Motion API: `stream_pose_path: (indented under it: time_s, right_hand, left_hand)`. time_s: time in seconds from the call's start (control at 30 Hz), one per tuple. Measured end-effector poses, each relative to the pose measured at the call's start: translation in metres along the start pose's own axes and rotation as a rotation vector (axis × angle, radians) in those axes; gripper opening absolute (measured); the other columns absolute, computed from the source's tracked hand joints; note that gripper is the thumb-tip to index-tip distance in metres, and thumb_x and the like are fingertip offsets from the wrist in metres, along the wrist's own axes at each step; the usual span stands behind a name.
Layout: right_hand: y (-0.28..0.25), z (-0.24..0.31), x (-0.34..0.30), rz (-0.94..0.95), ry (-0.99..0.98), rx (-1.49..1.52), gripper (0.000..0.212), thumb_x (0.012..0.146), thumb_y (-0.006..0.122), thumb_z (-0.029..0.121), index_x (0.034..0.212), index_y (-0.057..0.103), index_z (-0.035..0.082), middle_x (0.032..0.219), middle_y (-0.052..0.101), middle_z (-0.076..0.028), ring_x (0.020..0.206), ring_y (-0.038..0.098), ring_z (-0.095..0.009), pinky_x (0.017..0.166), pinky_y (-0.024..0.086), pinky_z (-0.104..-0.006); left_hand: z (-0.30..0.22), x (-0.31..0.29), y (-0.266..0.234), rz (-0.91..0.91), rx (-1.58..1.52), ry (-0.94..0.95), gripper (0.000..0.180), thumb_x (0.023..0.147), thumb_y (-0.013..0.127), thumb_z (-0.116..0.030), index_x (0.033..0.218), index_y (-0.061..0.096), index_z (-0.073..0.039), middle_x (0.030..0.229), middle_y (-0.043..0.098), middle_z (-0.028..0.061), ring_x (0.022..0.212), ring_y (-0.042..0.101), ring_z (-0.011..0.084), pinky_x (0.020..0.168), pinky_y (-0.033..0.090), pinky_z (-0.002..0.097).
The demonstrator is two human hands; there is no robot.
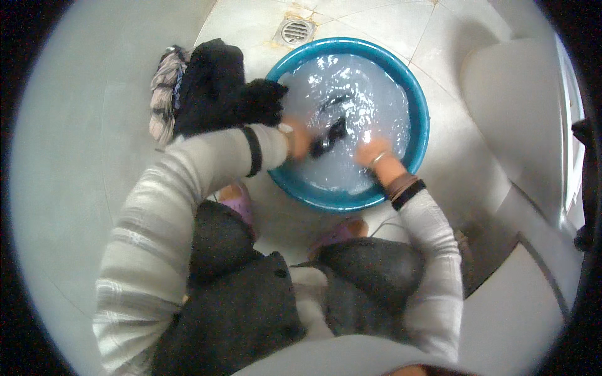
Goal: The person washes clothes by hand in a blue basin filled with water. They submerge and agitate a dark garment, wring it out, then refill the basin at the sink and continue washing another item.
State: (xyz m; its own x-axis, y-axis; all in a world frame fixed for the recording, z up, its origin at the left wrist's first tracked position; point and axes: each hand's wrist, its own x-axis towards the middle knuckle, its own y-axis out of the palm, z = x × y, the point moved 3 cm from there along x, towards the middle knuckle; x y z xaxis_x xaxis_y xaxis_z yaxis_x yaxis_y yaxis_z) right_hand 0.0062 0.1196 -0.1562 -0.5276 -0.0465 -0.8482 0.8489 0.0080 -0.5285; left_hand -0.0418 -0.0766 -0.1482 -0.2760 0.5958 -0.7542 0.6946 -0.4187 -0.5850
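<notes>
A round teal basin [421, 122] full of greyish, rippling water [382, 94] stands on the tiled floor in front of me. Dark wet cloth [331, 139] shows at the surface near its middle, most of it apparently under water. At the basin's left side, my left hand [300, 140] is smeared by motion beside the dark cloth. My right hand [374, 152] dips into the water on the right, its fingers hidden and blurred. Whether either hand grips the cloth cannot be made out. Both forearms wear striped sleeves with dark bands.
Black clothing [210, 84] lies left of the basin, its edge touching the rim, with a patterned beige cloth [165, 94] beside it. A floor drain [296, 31] sits beyond the basin. A pale, rounded fixture [514, 106] stands to the right. My feet in purple slippers [237, 203] are close to the basin's near side.
</notes>
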Motion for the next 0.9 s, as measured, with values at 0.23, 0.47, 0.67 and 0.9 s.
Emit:
stream_pose_path:
  time_s: [0.23,0.47,0.67,0.9]
  right_hand:
    - [-0.029,0.038,-0.059,-0.834,-0.076,-0.149,0.097,0.070,0.081,0.034,0.151,0.029,0.024,0.155,0.029,-0.018,0.137,0.038,-0.038,0.104,0.033,-0.0625]
    - [0.001,0.061,-0.041,-0.847,-0.489,-0.195,0.040,0.087,0.053,0.013,0.123,0.059,0.029,0.148,0.040,-0.011,0.129,0.044,-0.035,0.098,0.042,-0.0577]
    - [-0.003,0.022,-0.037,-0.602,-0.553,0.548,0.029,0.071,0.070,0.006,0.096,0.057,0.008,0.106,0.059,-0.013,0.097,0.061,-0.029,0.079,0.051,-0.0376]
    - [-0.030,-0.004,-0.107,-0.581,-0.763,1.468,0.011,0.078,0.057,-0.002,0.087,0.052,0.003,0.109,0.062,-0.011,0.102,0.055,-0.018,0.091,0.043,-0.0296]
  left_hand:
    - [0.008,-0.084,-0.053,-0.651,0.303,0.158,0.080,0.064,0.085,-0.039,0.132,0.053,-0.012,0.140,0.046,0.0189,0.131,0.044,0.0361,0.104,0.038,0.0467]
    - [0.045,-0.120,-0.059,-0.582,0.153,-0.325,0.069,0.068,0.084,-0.026,0.125,0.050,-0.012,0.121,0.055,0.0210,0.113,0.059,0.0390,0.085,0.052,0.0493]
    - [0.026,-0.125,-0.057,-0.794,0.170,-0.022,0.034,0.076,0.070,-0.013,0.106,0.052,-0.011,0.085,0.063,0.0171,0.071,0.067,0.0364,0.060,0.055,0.0446]
    - [-0.003,-0.122,-0.072,-0.789,-0.028,0.075,0.039,0.073,0.073,-0.018,0.106,0.054,-0.007,0.094,0.062,0.0191,0.081,0.067,0.0369,0.068,0.056,0.0451]
